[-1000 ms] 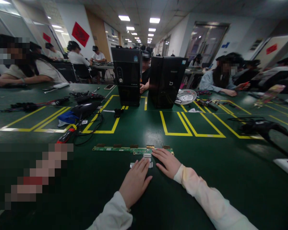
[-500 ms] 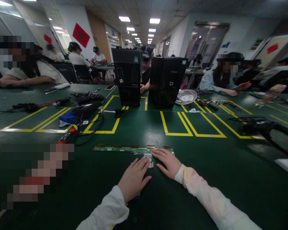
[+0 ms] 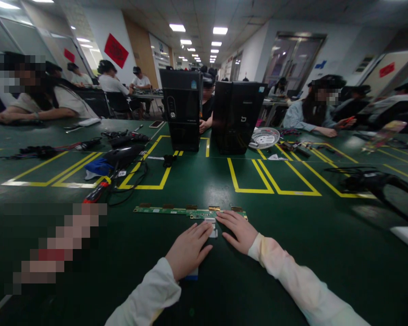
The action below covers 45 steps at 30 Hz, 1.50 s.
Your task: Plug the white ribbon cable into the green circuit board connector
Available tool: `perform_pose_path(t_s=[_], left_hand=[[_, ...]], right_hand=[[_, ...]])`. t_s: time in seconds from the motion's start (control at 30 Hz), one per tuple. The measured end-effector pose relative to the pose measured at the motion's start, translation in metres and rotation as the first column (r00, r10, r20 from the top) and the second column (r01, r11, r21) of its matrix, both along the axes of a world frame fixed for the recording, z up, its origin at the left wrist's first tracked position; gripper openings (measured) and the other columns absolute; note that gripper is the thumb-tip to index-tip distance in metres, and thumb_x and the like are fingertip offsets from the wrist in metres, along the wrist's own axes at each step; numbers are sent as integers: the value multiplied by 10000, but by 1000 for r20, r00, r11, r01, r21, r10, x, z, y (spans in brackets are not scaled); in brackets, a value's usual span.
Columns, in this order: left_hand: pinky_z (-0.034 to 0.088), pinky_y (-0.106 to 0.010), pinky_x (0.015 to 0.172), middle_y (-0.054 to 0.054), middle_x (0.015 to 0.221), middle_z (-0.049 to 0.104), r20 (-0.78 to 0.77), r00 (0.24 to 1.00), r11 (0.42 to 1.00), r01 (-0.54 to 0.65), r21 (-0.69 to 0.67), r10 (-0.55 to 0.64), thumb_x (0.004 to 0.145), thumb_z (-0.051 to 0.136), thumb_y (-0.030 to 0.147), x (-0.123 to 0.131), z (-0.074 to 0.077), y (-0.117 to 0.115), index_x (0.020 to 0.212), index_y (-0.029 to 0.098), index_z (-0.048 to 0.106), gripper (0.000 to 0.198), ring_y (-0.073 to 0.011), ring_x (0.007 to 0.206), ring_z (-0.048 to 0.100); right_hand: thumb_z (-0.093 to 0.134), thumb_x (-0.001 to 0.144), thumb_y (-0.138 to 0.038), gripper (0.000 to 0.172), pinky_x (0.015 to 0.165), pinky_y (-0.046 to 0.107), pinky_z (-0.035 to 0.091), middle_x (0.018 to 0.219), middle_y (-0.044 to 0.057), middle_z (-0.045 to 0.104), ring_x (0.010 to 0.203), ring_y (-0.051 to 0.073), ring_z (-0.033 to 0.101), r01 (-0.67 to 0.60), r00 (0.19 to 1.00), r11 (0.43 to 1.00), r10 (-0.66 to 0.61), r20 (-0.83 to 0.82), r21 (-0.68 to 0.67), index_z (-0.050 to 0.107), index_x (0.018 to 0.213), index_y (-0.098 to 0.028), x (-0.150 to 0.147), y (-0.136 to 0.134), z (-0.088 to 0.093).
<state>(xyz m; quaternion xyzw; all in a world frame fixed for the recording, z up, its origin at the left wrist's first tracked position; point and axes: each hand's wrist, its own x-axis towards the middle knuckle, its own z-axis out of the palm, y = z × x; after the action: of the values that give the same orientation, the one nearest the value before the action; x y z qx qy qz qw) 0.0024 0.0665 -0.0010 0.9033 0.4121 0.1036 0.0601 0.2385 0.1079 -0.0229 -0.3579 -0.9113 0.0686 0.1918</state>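
A long thin green circuit board lies across the green table in front of me. My right hand rests flat beside the board's right end, fingers stretched out and touching it. My left hand lies flat on a white flat cable that runs from the board toward me, fingers extended. A bit of white and blue shows under its wrist. Both arms wear pale long sleeves.
Two black computer towers stand upright at mid table among yellow tape boxes. Cables, a red-handled tool and a blue cloth lie left. A white fan sits behind. Several people sit around.
My left hand has slid back toward me along the white cable, covering more of it. My right hand and the board have stayed where they were.
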Motion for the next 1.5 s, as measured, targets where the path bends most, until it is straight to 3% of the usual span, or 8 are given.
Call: perform_pose_path(t_s=[0.4,0.7,1.0,1.5], left_hand=[[349,-399,1091,-65,1425,476,27,998,998,51,-24,-50,940,410,367,-7,3,8,1387,219,394,471,-189,1304,437],[349,-407,1093,-54,1411,492,73,997,999,5,-34,-2,932,420,395,-3,2,5,1371,238,417,466,-191,1298,444],[356,-421,1087,-91,1453,427,67,995,994,-63,-84,69,934,347,499,8,0,-6,1413,177,360,578,-204,1344,375],[363,-433,1084,-151,1443,411,-4,983,981,-181,-72,181,922,389,452,31,5,-13,1374,71,406,591,-243,1344,367]], right_hand=[[468,888,-304,491,1089,473,320,1406,104,450,1325,234,336,3,1000,1000,-3,11,-5,454,1358,-160,0,0,0],[470,879,-285,493,1086,484,319,1403,112,452,1322,237,343,10,1000,1000,-9,19,-13,458,1355,-158,-1,-1,3],[463,878,-289,492,1083,480,328,1411,97,448,1317,245,348,10,1000,1000,-10,14,1,465,1346,-138,-1,-2,1],[479,866,-290,506,1076,489,325,1405,111,451,1315,248,342,11,1000,1000,-11,13,-5,461,1350,-142,-2,-2,1]])
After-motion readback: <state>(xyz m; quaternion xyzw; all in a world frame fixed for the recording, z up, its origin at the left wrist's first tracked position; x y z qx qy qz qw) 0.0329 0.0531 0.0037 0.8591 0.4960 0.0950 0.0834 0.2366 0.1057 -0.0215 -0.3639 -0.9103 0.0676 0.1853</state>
